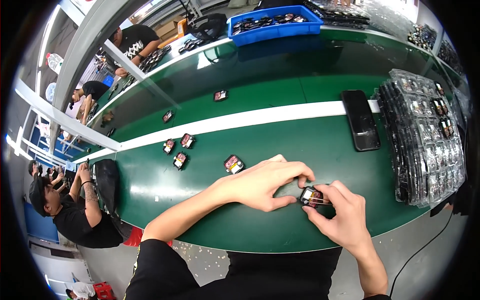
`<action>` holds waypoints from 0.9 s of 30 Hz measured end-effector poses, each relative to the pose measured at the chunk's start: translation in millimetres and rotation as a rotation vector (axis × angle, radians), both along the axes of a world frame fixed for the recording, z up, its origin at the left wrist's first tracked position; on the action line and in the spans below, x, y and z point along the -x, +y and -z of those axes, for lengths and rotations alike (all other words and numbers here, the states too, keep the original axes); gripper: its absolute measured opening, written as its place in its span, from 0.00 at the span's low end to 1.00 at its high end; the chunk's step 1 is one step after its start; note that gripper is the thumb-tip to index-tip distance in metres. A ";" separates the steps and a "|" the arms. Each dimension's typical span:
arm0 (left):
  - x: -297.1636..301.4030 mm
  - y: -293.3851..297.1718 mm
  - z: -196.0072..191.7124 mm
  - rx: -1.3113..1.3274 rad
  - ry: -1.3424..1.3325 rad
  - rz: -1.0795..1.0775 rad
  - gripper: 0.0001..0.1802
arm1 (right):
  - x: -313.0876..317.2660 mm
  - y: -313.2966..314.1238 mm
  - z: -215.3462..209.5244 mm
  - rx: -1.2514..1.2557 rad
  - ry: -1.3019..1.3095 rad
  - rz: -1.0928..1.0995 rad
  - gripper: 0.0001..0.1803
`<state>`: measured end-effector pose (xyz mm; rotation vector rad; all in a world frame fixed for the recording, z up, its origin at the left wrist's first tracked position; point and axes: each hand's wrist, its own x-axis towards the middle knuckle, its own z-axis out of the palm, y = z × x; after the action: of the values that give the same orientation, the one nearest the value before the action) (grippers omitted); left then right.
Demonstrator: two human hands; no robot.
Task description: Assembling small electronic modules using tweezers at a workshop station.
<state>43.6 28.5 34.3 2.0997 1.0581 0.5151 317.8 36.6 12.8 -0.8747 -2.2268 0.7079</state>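
Note:
A small black square electronic module (311,197), with a white label and reddish inner parts, lies near the table's front edge between my hands. My right hand (345,212) bends its thumb and index finger round the module's right side. Thin metal prongs, like tweezers (321,201), run from inside that hand over the module. To the left, my left hand (267,186) lies low over the table, thumb and fingers apart, their tips close beside the module; whether they touch it I cannot tell. Just beyond my left wrist sits a similar module (233,164) with a yellow part.
Several more modules (180,160) lie farther left on the green table (200,200). A black phone (361,120) rests across the white strip (250,117). Stacked clear trays (425,140) stand at right. Behind is a blue bin (275,30) of parts. A person (80,215) sits at left.

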 end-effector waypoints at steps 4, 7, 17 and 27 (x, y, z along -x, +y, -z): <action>33.7 37.1 -10.5 -0.089 -0.084 -0.208 0.27 | -29.0 -5.6 -35.9 -0.071 -0.030 0.054 0.25; 94.1 52.2 -25.8 -0.588 0.421 -0.517 0.30 | -58.5 -7.2 -82.4 -0.158 0.083 0.099 0.25; 165.4 100.2 28.9 -0.405 0.487 -0.764 0.18 | -260.5 141.4 -133.8 -0.209 -0.117 1.066 0.25; 15.9 24.4 -14.0 -0.291 0.154 -0.347 0.24 | -264.3 163.2 -123.5 -0.107 0.089 0.751 0.22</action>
<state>27.8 52.9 48.3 2.2425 1.5290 0.7195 582.0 199.9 136.3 -1.4612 -1.6435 0.2559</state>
